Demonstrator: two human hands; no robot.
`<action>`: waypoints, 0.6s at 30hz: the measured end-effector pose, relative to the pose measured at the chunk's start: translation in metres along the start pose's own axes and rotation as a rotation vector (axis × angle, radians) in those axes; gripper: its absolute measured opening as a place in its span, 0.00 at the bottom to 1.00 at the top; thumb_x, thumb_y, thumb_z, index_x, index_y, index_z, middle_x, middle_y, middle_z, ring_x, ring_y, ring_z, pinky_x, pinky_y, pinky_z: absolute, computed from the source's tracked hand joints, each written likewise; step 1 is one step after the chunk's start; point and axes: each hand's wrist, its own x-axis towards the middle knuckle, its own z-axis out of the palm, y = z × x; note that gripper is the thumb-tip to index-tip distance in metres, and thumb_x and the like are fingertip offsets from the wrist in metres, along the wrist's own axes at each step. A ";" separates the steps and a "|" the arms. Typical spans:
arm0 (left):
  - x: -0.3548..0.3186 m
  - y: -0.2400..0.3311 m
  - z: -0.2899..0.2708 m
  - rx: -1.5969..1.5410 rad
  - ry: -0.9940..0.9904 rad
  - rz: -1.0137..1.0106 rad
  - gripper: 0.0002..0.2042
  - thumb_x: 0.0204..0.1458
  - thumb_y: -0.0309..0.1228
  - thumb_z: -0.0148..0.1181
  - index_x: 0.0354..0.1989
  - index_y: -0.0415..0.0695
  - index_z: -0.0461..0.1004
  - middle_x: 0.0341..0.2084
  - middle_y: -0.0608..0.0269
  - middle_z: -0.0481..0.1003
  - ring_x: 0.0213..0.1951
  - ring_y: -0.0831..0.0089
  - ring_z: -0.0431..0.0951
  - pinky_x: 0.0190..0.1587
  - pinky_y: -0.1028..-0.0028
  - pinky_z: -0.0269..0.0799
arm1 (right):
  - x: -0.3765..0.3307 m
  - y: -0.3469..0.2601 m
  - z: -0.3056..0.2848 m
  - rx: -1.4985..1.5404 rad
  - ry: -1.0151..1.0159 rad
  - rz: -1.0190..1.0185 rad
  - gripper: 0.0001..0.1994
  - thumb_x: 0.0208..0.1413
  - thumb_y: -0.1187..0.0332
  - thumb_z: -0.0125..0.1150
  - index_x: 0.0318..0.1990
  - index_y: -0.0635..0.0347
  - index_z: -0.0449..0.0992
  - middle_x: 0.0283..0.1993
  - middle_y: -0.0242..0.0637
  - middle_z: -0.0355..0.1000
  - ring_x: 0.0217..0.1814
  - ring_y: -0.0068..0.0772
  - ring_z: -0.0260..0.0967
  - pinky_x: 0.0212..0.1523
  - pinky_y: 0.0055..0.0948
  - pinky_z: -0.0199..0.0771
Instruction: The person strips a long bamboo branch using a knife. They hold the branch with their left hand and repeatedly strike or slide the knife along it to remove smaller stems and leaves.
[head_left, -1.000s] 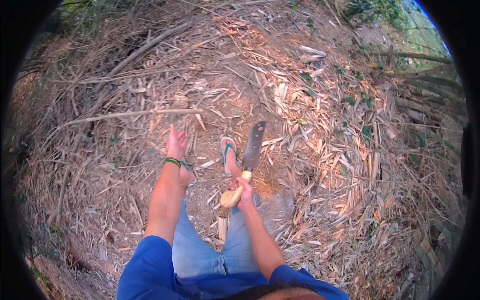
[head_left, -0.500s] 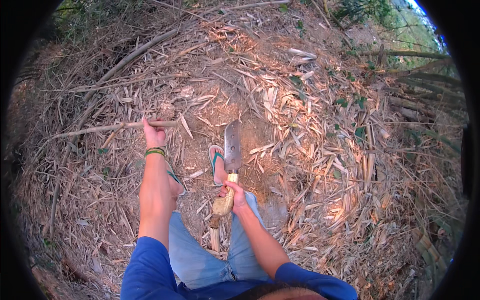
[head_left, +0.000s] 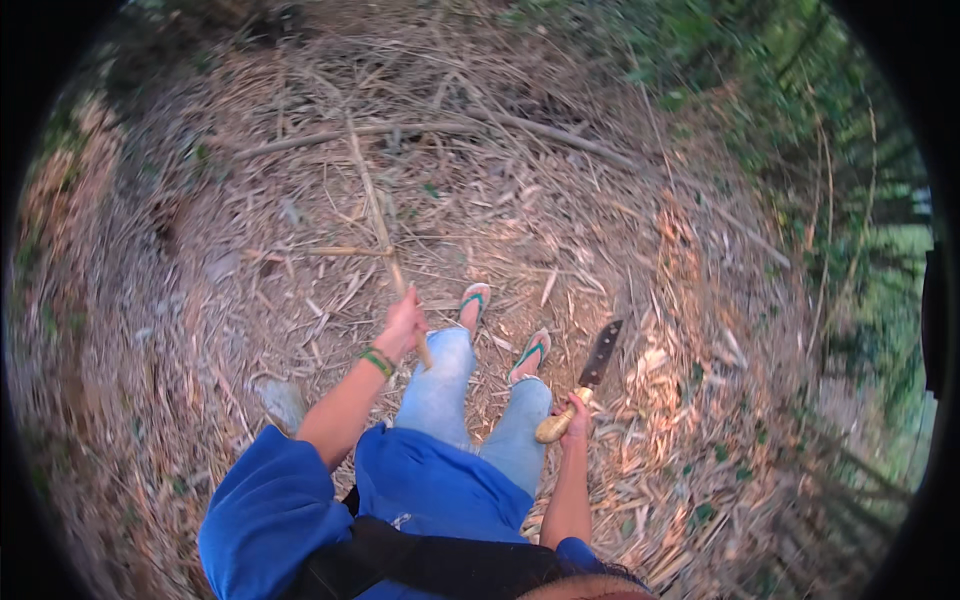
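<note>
My left hand (head_left: 405, 321) is closed round the near end of a thin dry branch (head_left: 373, 195), which points away from me over the ground. A side twig (head_left: 335, 251) sticks out leftward from it. In my right hand (head_left: 577, 417) is a machete, gripped by its pale, thick-ended handle (head_left: 556, 426). Its dark blade (head_left: 601, 354), with a row of holes, points forward and slightly right, beside my right leg. Branch and blade are well apart.
Dry leaves and bamboo husks (head_left: 660, 385) litter the ground. A long fallen pole (head_left: 560, 136) lies across the far side. Green bushes (head_left: 760, 60) stand at the far right. My feet, in green-strapped flip-flops (head_left: 536, 350), are just ahead. A pale stone-like lump (head_left: 283, 402) lies left.
My body has turned left. The branch has swung from pointing left to pointing ahead, and the machete has moved out to my right side. Both are still held.
</note>
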 end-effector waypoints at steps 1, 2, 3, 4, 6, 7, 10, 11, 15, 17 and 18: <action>-0.027 0.022 -0.045 0.026 0.003 0.020 0.18 0.61 0.47 0.53 0.28 0.46 0.63 0.11 0.72 0.57 0.11 0.79 0.56 0.12 0.75 0.54 | -0.009 -0.012 0.010 -0.068 -0.004 -0.022 0.08 0.52 0.65 0.61 0.32 0.53 0.69 0.19 0.30 0.62 0.18 0.27 0.61 0.23 0.31 0.70; -0.055 0.040 -0.089 0.047 0.012 0.034 0.18 0.61 0.47 0.53 0.29 0.47 0.63 0.11 0.74 0.57 0.11 0.80 0.56 0.12 0.76 0.54 | -0.015 -0.023 0.019 -0.122 -0.036 -0.043 0.08 0.52 0.65 0.62 0.32 0.54 0.69 0.19 0.30 0.62 0.18 0.28 0.62 0.23 0.31 0.70; -0.085 0.053 -0.137 0.068 0.033 0.044 0.17 0.61 0.47 0.53 0.29 0.47 0.63 0.11 0.75 0.57 0.11 0.82 0.55 0.12 0.77 0.53 | -0.014 -0.031 0.025 -0.181 -0.071 -0.053 0.08 0.52 0.65 0.62 0.32 0.54 0.69 0.19 0.30 0.63 0.18 0.28 0.62 0.23 0.31 0.70; -0.112 0.062 -0.178 0.087 0.042 0.049 0.17 0.61 0.47 0.53 0.29 0.48 0.63 0.11 0.76 0.56 0.11 0.82 0.55 0.12 0.78 0.53 | -0.016 -0.038 0.029 -0.225 -0.094 -0.072 0.08 0.52 0.65 0.62 0.32 0.55 0.69 0.19 0.30 0.63 0.18 0.28 0.62 0.23 0.32 0.70; -0.175 0.074 -0.250 0.138 0.073 0.036 0.16 0.60 0.48 0.54 0.30 0.49 0.64 0.12 0.77 0.56 0.11 0.84 0.54 0.12 0.79 0.51 | -0.015 -0.057 0.054 -0.377 -0.138 -0.136 0.07 0.52 0.66 0.62 0.31 0.56 0.70 0.19 0.31 0.64 0.18 0.29 0.63 0.22 0.31 0.70; -0.209 0.075 -0.281 0.164 0.090 0.016 0.16 0.60 0.48 0.54 0.30 0.49 0.64 0.12 0.77 0.55 0.11 0.84 0.54 0.12 0.79 0.51 | -0.012 -0.065 0.070 -0.452 -0.156 -0.169 0.07 0.52 0.66 0.62 0.30 0.56 0.70 0.19 0.31 0.64 0.18 0.29 0.64 0.22 0.31 0.70; -0.325 0.034 -0.345 0.289 0.179 -0.010 0.17 0.60 0.49 0.54 0.28 0.49 0.64 0.12 0.76 0.58 0.11 0.83 0.56 0.13 0.79 0.51 | -0.018 -0.081 0.130 -0.688 -0.297 -0.217 0.07 0.52 0.68 0.62 0.28 0.58 0.71 0.19 0.31 0.65 0.18 0.27 0.65 0.21 0.29 0.69; -0.362 0.008 -0.354 0.406 0.205 0.017 0.18 0.60 0.49 0.54 0.28 0.49 0.64 0.12 0.75 0.59 0.12 0.82 0.57 0.13 0.78 0.51 | -0.024 -0.085 0.151 -0.760 -0.340 -0.229 0.07 0.52 0.68 0.63 0.29 0.58 0.71 0.19 0.31 0.65 0.18 0.27 0.65 0.20 0.28 0.68; -0.424 -0.154 -0.415 0.420 0.394 -0.104 0.19 0.58 0.50 0.57 0.27 0.46 0.66 0.12 0.73 0.62 0.11 0.81 0.60 0.13 0.76 0.54 | -0.036 -0.065 0.223 -1.066 -0.507 -0.291 0.06 0.51 0.70 0.63 0.30 0.59 0.71 0.20 0.30 0.66 0.18 0.24 0.65 0.20 0.25 0.68; -0.426 -0.221 -0.407 0.391 0.466 -0.035 0.19 0.57 0.50 0.57 0.29 0.44 0.69 0.12 0.73 0.62 0.12 0.82 0.61 0.15 0.76 0.56 | -0.044 -0.036 0.250 -1.074 -0.639 -0.213 0.07 0.50 0.72 0.64 0.32 0.61 0.71 0.21 0.30 0.68 0.18 0.23 0.66 0.19 0.26 0.69; -0.426 -0.246 -0.404 0.380 0.504 -0.003 0.19 0.57 0.50 0.58 0.30 0.44 0.70 0.12 0.73 0.63 0.13 0.82 0.62 0.15 0.77 0.57 | -0.052 -0.019 0.261 -1.121 -0.660 -0.165 0.08 0.49 0.72 0.65 0.33 0.61 0.71 0.22 0.30 0.68 0.19 0.23 0.66 0.20 0.27 0.69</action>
